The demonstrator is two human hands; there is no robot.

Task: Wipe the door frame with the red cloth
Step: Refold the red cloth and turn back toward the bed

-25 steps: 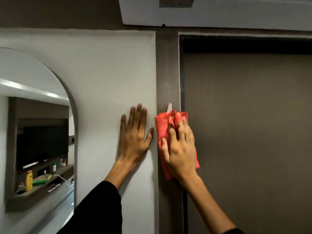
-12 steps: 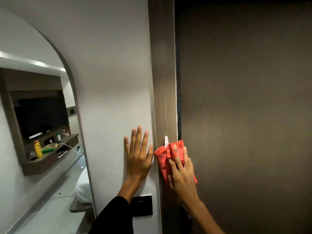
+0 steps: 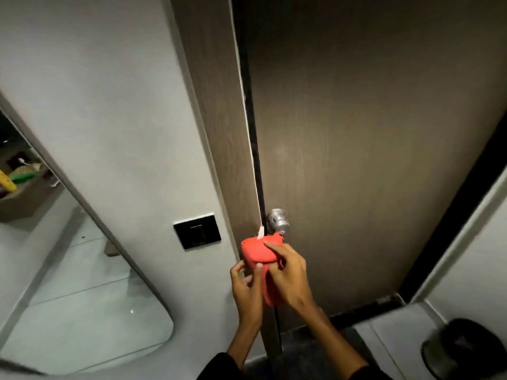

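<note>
both hands on the red cloth (image 3: pixel 259 252) now, bunched up just below the silver door knob (image 3: pixel 277 222), right in front of the door frame (image 3: pixel 219 138). right hand (image 3: pixel 288 278) has its fingers curled over the cloth's top, pinching it. left hand (image 3: pixel 245 286) grips from beneath, thumb and fingers closed on the lower fold. a strip of red hangs down between the palms. a white tag (image 3: pixel 260 232) pokes up from the cloth beside the knob. black wall switch plate (image 3: pixel 197 231) sits left of the knob, mirror (image 3: pixel 68 270) further left.
</note>
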